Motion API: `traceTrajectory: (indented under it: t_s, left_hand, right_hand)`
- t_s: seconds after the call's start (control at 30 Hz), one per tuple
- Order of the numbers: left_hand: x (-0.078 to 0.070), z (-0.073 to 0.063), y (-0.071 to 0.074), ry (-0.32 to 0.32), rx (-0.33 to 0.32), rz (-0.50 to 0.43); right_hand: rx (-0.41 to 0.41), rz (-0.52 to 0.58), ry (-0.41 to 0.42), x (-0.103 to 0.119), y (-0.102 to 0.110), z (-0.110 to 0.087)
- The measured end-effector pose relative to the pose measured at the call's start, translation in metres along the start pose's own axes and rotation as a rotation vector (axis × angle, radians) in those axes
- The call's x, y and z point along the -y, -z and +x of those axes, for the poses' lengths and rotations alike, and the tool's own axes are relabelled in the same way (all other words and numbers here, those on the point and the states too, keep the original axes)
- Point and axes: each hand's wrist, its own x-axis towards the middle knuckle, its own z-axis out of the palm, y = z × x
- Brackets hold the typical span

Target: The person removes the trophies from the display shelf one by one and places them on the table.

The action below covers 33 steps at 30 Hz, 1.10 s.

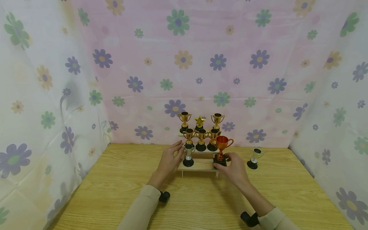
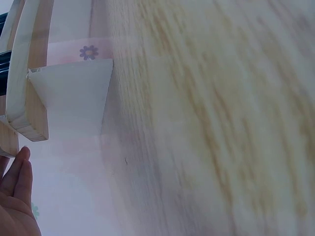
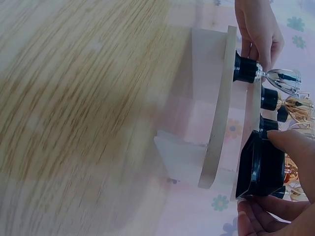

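Note:
A red trophy cup (image 1: 222,143) on a square black base (image 3: 263,167) is in my right hand (image 1: 235,169), with thumb and fingers pinching the base. It is tilted in the right wrist view and held just above the right end of the stand's lowest step (image 1: 201,165). On that step's left end stands a silver trophy (image 1: 188,154) with a round black base. My left hand (image 1: 170,159) is beside the stand's left end, its fingertips (image 2: 23,155) at the edge of a wooden step, fingers fairly straight.
Three gold cups, the middle one here (image 1: 202,135), stand on the middle step. Above are two more gold cups and a gold star trophy (image 1: 199,122). Another silver trophy (image 1: 255,158) stands on the wooden table (image 1: 115,191) to the right. Flowered cloth (image 1: 201,48) surrounds the table.

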Motion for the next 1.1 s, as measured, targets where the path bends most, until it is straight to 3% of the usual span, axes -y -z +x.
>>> traceTrajectory:
  t_s: [0.7, 1.1]
  left_hand:
    - [-0.001, 0.0, 0.002, -0.012, 0.007, 0.016]
    - [-0.001, 0.0, 0.002, 0.035, 0.034, -0.003]
  right_hand:
    - [-0.009, -0.033, 0.013, -0.016, 0.014, 0.003]
    - [-0.001, -0.025, -0.009, -0.029, 0.02, 0.008]
